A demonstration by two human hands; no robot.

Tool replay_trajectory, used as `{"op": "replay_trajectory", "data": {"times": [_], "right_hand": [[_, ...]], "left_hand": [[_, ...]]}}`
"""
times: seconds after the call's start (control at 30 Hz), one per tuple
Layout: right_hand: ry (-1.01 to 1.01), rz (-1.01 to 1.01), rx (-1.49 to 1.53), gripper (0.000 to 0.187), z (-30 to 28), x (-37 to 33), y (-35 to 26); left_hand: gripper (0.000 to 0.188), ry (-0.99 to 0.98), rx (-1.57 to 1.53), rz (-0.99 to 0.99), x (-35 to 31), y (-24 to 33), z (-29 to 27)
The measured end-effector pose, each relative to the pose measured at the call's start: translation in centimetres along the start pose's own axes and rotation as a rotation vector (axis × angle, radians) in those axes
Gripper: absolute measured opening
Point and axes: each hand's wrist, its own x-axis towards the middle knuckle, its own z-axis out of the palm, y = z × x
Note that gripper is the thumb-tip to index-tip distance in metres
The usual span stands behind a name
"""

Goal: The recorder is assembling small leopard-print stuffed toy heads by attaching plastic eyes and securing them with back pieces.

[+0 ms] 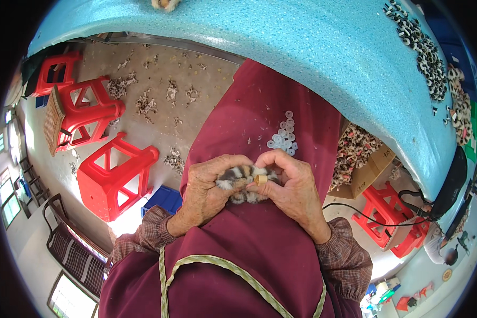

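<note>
Over my lap, my left hand (211,183) and my right hand (291,183) both grip a small furry plush piece (237,174) striped in white, black and tan. The left fingers close round its left side. My right thumb and fingers pinch its right end. A yellowish band (260,179) shows at my right hand, against the fur; I cannot tell if it is worn on a finger. Beyond the hands, several translucent white plastic rings (284,137) lie loose on the maroon apron (249,233).
A blue-covered table (281,47) curves across the far side, bearing a heap of black-and-white small parts (426,55) and another furry piece (165,4). Red stools (111,180) stand at left. A cardboard box (371,169) of furry pieces sits at right. Fabric scraps (146,102) litter the floor.
</note>
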Motion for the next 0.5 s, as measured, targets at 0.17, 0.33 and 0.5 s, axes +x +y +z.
{"op": "replay_trajectory", "data": {"times": [0.17, 0.33, 0.5], "right_hand": [[-0.132, 0.096, 0.358, 0.017, -0.8, 0.2, 0.9], [-0.073, 0.032, 0.293, 0.015, -0.4, 0.2, 1.3], [-0.057, -0.001, 0.249, 0.012, -0.2, 0.0, 1.6]], "left_hand": [[0.026, -0.036, -0.026, 0.045, -0.2, 0.1, 0.0], [0.028, -0.043, -0.025, -0.056, -0.1, 0.4, -0.2], [0.03, -0.032, 0.144, 0.006, -0.1, 0.8, -0.1]]}}
